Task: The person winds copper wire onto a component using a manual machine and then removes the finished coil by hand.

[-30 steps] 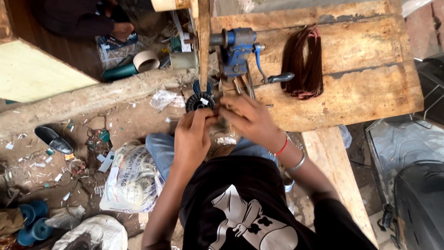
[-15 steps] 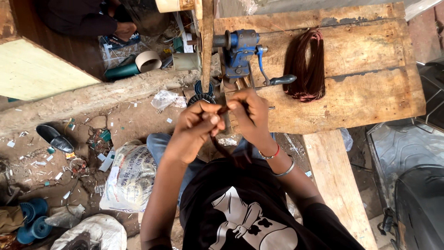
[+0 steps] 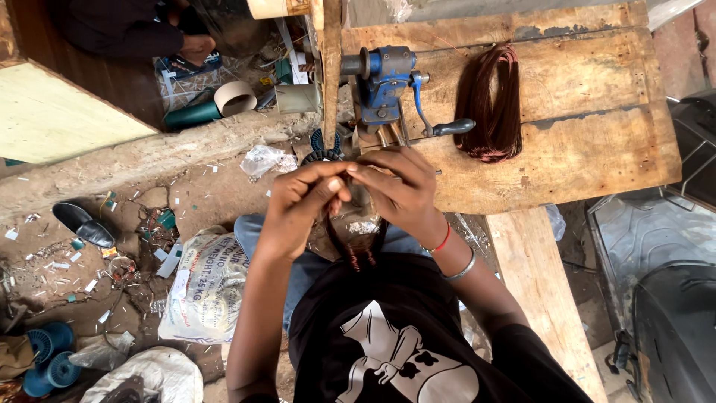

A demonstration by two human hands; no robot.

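While pinched shut, both hands' (image 3: 350, 198) grip on copper wire coil (image 3: 356, 242).

Both hands meet fingertip to fingertip, the left hand (image 3: 298, 205) and right hand (image 3: 399, 186) pinching a dark loop of copper wire (image 3: 356, 250) hanging beneath them, just below the blue hand-crank winder (image 3: 384, 82) on the wooden bench (image 3: 582, 142).

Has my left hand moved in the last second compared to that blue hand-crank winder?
Yes. The left hand has risen toward the blue winder and now meets the right hand.
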